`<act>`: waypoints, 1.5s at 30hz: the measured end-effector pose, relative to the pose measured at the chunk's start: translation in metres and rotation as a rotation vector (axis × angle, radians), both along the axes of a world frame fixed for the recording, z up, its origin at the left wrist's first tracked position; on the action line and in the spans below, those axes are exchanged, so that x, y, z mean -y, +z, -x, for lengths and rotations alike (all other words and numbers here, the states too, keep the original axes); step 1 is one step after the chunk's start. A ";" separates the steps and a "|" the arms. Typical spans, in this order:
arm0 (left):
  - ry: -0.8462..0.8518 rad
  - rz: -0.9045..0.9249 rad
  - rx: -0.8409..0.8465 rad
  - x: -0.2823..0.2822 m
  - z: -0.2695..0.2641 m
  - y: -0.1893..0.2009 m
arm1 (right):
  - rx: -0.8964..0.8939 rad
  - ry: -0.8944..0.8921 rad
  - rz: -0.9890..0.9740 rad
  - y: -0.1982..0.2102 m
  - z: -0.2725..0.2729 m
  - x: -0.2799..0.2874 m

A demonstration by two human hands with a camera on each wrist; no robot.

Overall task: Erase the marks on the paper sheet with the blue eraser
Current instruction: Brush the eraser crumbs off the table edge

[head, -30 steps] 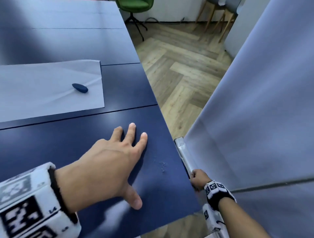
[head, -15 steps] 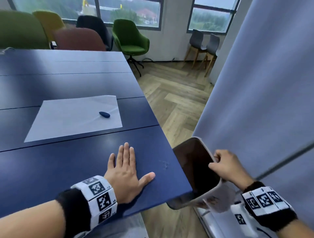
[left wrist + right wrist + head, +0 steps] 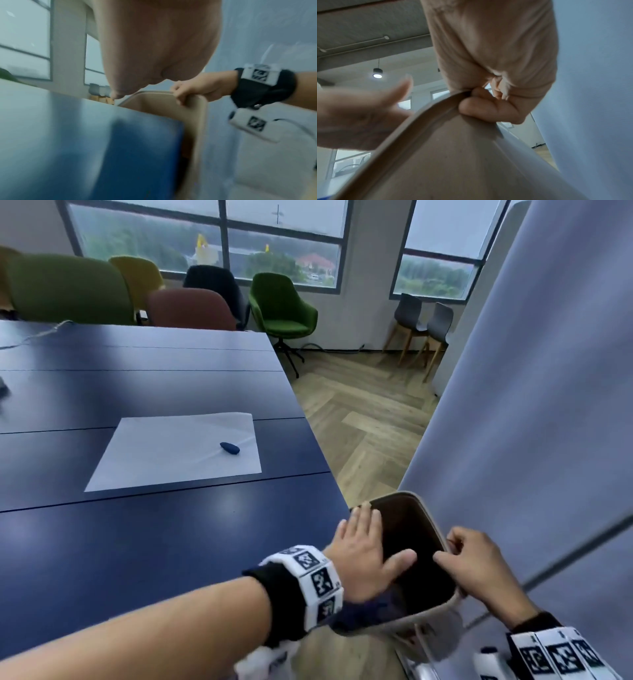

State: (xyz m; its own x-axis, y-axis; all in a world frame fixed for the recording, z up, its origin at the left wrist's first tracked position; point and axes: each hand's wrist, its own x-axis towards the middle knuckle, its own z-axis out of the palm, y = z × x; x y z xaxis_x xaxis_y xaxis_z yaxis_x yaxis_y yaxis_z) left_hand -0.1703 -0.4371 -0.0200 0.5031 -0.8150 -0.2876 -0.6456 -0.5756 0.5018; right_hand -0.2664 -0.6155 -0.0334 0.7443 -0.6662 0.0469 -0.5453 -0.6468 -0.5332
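Head view first: we have the paper sheet lying flat on the blue desk, with the blue eraser resting on its right part, well apart from both of our hands. Our left hand is spread flat with fingers straight at the desk's right edge, over the mouth of a beige bin; our right hand is curled around the bin's rim, holding it against the desk edge. No marks show on the sheet from here (too faint or too far to tell). We judge the rubbing is done and this is the clean-up, crumbs going into the bin.

Left wrist view: blurred, yet our right hand plainly pinches the bin's rim beside the desk corner.

Right wrist view: our right fingers clamp the rim, and our left hand hangs released, grasping nothing.

Next, we think, the bin goes back down and any remaining marks need that eraser fetched.
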 end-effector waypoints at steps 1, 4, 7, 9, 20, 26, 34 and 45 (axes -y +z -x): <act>0.075 -0.046 0.045 -0.013 -0.019 -0.005 | 0.015 -0.005 -0.007 0.000 0.002 0.000; 0.315 -0.190 0.143 -0.067 -0.076 -0.007 | 0.045 0.000 -0.018 0.002 0.006 -0.003; 0.537 -0.340 0.214 -0.120 -0.112 -0.019 | 0.050 0.002 -0.034 0.003 0.012 -0.006; 0.651 -0.432 0.217 -0.142 -0.116 -0.029 | 0.051 0.008 -0.028 0.004 0.013 -0.009; -0.167 -0.152 -0.098 -0.008 -0.015 -0.012 | 0.050 0.015 -0.054 0.006 0.012 -0.024; -0.044 -0.045 -0.116 -0.077 -0.003 0.019 | 0.057 0.017 -0.064 0.006 0.013 -0.024; 0.815 -0.372 0.058 -0.185 -0.010 -0.024 | 0.120 0.046 -0.073 -0.003 0.011 -0.033; 0.119 0.226 -0.350 -0.001 0.054 -0.011 | 0.126 0.053 -0.189 -0.019 0.012 -0.024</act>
State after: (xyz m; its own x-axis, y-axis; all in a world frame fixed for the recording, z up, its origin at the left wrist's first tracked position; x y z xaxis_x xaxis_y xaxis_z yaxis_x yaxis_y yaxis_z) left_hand -0.2239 -0.4356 -0.0314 0.5014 -0.8192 -0.2784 -0.3501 -0.4864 0.8005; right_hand -0.2784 -0.5919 -0.0522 0.7744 -0.6324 0.0198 -0.4351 -0.5549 -0.7090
